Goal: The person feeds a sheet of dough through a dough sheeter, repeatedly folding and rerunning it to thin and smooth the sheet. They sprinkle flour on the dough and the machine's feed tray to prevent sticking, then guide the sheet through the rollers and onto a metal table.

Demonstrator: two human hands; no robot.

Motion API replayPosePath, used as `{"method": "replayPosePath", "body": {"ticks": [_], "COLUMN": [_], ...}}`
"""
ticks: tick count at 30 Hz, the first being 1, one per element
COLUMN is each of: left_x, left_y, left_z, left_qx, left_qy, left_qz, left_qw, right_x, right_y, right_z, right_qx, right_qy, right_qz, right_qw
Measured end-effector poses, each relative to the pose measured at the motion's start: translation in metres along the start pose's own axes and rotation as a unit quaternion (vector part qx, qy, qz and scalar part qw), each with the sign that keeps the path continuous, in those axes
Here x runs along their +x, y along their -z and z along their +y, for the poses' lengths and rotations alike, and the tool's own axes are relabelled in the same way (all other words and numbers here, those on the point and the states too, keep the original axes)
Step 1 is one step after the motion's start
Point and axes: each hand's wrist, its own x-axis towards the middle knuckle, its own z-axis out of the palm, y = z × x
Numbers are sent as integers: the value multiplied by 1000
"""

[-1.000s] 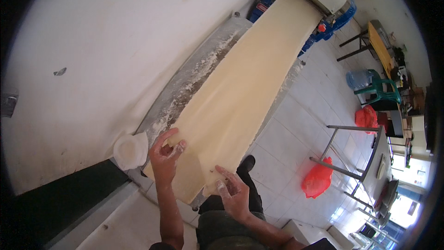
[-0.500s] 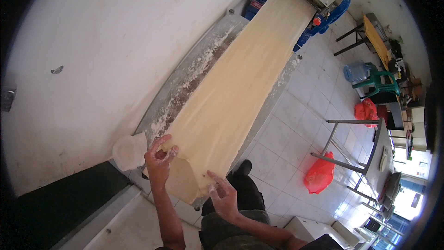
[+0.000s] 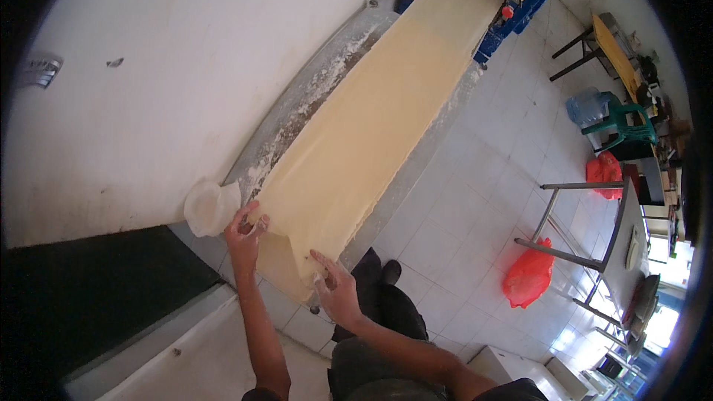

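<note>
A long pale dough sheet [image 3: 379, 111] stretches from the rollers of a blue-framed machine [image 3: 512, 26] down a floured metal table [image 3: 319, 96]. Its near end is folded or hanging in a loose flap. At the left corner of that end, my left hand [image 3: 243, 238] has fingers and thumb curled on the dough edge. My right hand [image 3: 339, 295] grips the right side of the same end between thumb and fingers. Flour whitens the fingertips of both hands.
Beside my left hand is a whitish round container [image 3: 212, 208] by the wall. On the tiled floor to the right lie a red plastic bag [image 3: 529, 275], a metal-legged table [image 3: 620, 245], a green chair [image 3: 627, 126] and a water jug [image 3: 588, 106]. My feet stand close to the table.
The whole view has shifted a little, with the floor items appearing farther right. Both hands stay at the dough's near end, and more of my legs and shoes shows.
</note>
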Motion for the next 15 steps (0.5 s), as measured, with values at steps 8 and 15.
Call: {"method": "replayPosePath", "body": {"ticks": [8, 15], "left_x": [0, -21], "left_y": [11, 31], "left_z": [-36, -47], "left_qx": [-9, -4], "left_qy": [-14, 22], "left_qz": [-18, -35], "left_qw": [1000, 999], "right_x": [6, -35], "right_y": [-14, -39], "right_z": [46, 66], "right_qx": [-6, -7], "right_qy": [3, -1], "right_qz": [-16, 9], "right_qw": [1000, 1000]}}
